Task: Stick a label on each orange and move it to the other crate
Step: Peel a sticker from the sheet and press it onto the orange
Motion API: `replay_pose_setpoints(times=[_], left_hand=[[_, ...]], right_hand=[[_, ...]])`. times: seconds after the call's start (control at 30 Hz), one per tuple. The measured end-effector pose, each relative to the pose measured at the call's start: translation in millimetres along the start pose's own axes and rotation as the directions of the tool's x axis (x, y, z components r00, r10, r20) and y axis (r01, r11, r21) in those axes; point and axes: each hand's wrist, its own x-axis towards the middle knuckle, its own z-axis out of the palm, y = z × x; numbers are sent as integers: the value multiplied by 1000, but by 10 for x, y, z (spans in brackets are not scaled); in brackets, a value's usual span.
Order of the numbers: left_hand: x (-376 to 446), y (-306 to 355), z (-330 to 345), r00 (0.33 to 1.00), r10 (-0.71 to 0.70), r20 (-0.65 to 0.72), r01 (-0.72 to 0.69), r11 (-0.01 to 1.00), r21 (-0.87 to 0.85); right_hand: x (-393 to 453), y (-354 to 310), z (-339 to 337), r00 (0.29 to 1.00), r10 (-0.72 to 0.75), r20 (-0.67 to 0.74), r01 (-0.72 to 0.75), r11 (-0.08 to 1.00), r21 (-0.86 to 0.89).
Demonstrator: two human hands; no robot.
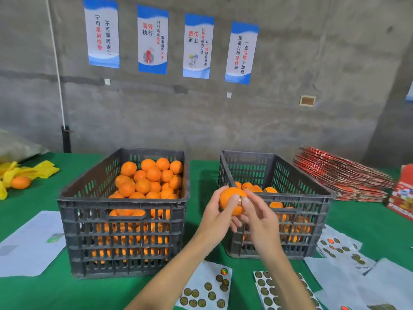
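Note:
My left hand (215,217) grips an orange (229,199) in the air, in front of the near left corner of the right crate (299,199). My right hand (259,217) presses a small round label (240,200) onto that orange with thumb and forefinger. The left crate (125,202) is piled high with oranges (147,177). In the right crate lie fewer oranges (257,189), low down. Label sheets (207,289) with round dark stickers lie on the green table in front of me, with another sheet (268,291) beside them.
Used backing sheets (348,278) lie at the right, white paper sheets (31,242) at the left. A stack of red flat cartons (339,175) sits behind the right crate. Yellow wrapping and a loose orange (20,182) lie at the far left. A concrete wall with posters stands behind.

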Motion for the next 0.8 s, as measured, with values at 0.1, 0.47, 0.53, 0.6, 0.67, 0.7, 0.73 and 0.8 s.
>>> replay_pose_setpoints(times=[0.1, 0.47, 0.53, 0.6, 0.67, 0.7, 0.73, 0.8], left_hand=[[186, 188, 49, 1000, -26, 11, 26, 998, 65], [622, 665, -1083, 953, 123, -276, 14, 894, 448], [674, 715, -1345, 932, 151, -331, 51, 847, 530], [700, 752, -1612, 926, 169, -337, 90, 769, 633], [701, 756, -1886, 930, 164, -330, 154, 640, 753], [697, 744, -2018, 935, 145, -324, 188, 572, 799], [698, 726, -2137, 939, 111, -325, 225, 517, 826], [704, 694, -2329, 935, 20, -354, 301, 480, 824]], right_hand=[[229, -49, -76, 994, -57, -96, 48, 995, -87], [1115, 30, -459, 938, -227, -262, 65, 859, -508], [1153, 41, -422, 942, -213, -259, 53, 858, -511], [1156, 74, -305, 951, -214, -225, 75, 861, -503], [1117, 108, -119, 958, -224, -181, 112, 869, -482], [1089, 129, -12, 962, -224, -157, 127, 874, -470], [1061, 152, 110, 966, -226, -128, 143, 874, -464], [1009, 202, 389, 972, -229, -52, 182, 875, -449]])
